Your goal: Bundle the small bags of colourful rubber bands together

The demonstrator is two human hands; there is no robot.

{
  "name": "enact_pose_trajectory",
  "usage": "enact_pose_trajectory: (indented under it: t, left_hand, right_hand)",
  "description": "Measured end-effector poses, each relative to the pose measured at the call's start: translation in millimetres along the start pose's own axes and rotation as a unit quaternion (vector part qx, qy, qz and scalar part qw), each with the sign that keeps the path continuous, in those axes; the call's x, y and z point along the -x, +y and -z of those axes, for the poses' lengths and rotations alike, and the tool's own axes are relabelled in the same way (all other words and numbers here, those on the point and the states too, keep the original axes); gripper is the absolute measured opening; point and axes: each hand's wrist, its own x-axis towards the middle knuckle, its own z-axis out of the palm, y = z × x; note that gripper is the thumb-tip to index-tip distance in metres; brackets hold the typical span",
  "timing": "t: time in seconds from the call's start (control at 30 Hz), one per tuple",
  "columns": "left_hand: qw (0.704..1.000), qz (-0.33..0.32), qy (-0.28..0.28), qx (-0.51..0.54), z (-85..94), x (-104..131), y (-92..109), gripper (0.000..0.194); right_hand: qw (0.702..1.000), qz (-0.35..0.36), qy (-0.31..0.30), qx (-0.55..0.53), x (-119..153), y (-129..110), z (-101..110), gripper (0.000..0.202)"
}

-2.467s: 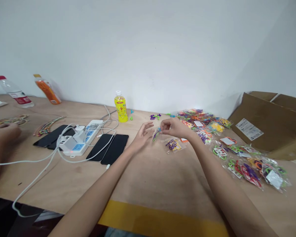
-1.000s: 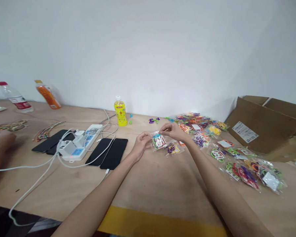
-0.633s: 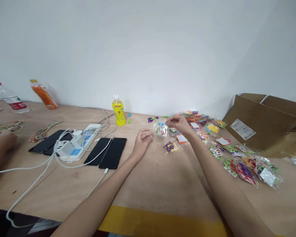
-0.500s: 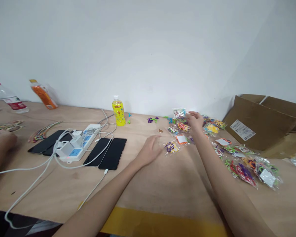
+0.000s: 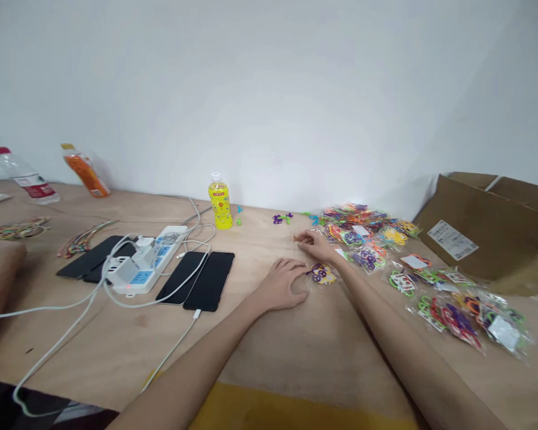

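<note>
Small clear plastic packet of purple and yellow shapes lying flat on the wooden table, a heap of similar colourful packets beyond. Left hand, fingers loosely curled, touches its near edge; right hand rests just behind it, fingertips pinched together.

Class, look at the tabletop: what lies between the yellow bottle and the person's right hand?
In the head view, a few small loose plastic pieces, purple and green, lie on the wooden table between the yellow bottle and the right hand; otherwise bare wood.
</note>
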Motion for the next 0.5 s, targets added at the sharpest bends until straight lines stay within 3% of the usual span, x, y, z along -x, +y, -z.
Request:
enact_pose_trajectory:
  t: [0.13, 0.3, 0.5]
  left_hand:
    - [1.000, 0.002, 0.014, -0.026, -2.2, 1, -1, 0.046]
    - [0.995, -0.015, 0.020, -0.098, -6.2, -5, -5, 0.019]
    - [0.980, -0.110, -0.001, -0.163, -3.2, -10, 2, 0.015]
  right_hand:
    - [0.995, 0.044, 0.016, 0.085, -19, 9, -11, 0.042]
    - [0.948, 0.115, 0.006, 0.297, -50, 17, -22, 0.050]
    - [0.974, 0.107, 0.024, 0.198, -59, 20, -22, 0.037]
